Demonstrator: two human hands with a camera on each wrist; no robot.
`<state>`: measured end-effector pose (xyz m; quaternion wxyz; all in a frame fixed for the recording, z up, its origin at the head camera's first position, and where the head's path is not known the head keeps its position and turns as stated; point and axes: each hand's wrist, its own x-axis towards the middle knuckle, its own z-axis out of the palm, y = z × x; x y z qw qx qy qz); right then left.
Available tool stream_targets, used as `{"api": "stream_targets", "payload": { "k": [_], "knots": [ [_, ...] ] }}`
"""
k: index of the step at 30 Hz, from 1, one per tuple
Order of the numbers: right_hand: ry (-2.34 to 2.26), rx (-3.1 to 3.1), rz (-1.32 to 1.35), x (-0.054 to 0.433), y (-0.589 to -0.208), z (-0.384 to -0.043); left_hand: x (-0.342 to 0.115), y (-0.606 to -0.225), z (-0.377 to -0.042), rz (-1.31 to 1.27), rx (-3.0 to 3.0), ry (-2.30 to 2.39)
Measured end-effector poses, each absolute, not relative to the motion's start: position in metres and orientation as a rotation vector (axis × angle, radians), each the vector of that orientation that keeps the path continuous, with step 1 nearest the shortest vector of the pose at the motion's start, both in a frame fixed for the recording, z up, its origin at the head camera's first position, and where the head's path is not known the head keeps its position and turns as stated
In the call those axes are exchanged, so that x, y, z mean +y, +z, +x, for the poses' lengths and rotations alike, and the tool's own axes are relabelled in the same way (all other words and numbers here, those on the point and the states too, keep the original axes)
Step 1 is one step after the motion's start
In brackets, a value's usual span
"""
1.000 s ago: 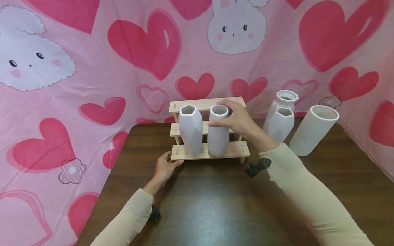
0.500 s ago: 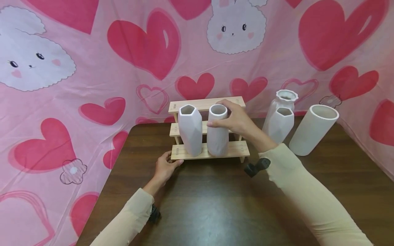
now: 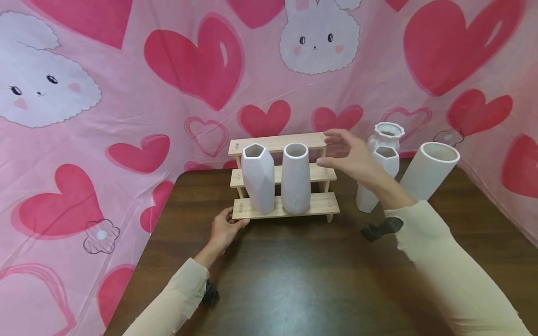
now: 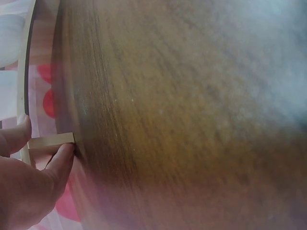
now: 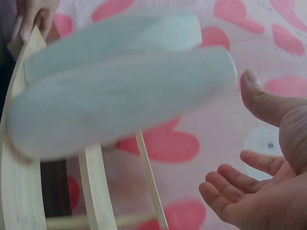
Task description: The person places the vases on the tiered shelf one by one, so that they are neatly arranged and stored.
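Note:
A three-tier wooden display stand (image 3: 325,203) bears two white vases on its lowest step: a faceted vase (image 3: 259,184) with a five-sided mouth, and to its right a smooth round-mouthed vase (image 3: 296,184). My left hand (image 3: 224,232) holds the left end of that step; in the left wrist view, its thumb lies at the board edge and a finger at the stand's short leg (image 4: 52,140). To the right of the round vase is my right hand (image 3: 355,161), thumb and fingers spread, holding nothing. The right wrist view shows a gap between the fingers (image 5: 230,184) and that vase.
On the table's right stand a ruffled-rim vase (image 3: 389,130), a smaller faceted vase (image 3: 388,163) and a wide cylindrical vase (image 3: 437,163), all white. My right hand and forearm partly cover them. A pink heart-print cloth (image 3: 168,102) hangs behind the dark wooden table (image 3: 269,280).
My right hand has let go of the round vase and moved right, toward the other vases. The round vase stays upright on the lowest step. My left hand has kept its place.

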<state>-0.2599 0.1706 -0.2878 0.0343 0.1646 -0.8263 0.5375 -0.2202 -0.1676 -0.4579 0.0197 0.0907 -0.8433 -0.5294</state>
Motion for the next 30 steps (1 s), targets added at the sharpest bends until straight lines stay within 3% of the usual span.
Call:
{"api": "stream_targets", "payload": {
  "k": [20, 30],
  "knots": [
    [1.363, -2.473, 0.138, 0.272, -0.290, -0.242, -0.166, -0.458, -0.220, 0.255, -2.604, -1.687],
    [1.349, -2.586, 0.070, 0.292, -0.312, -0.248, -0.166, -0.457, -0.219, 0.267, -2.604, -1.682]
  ]
}}
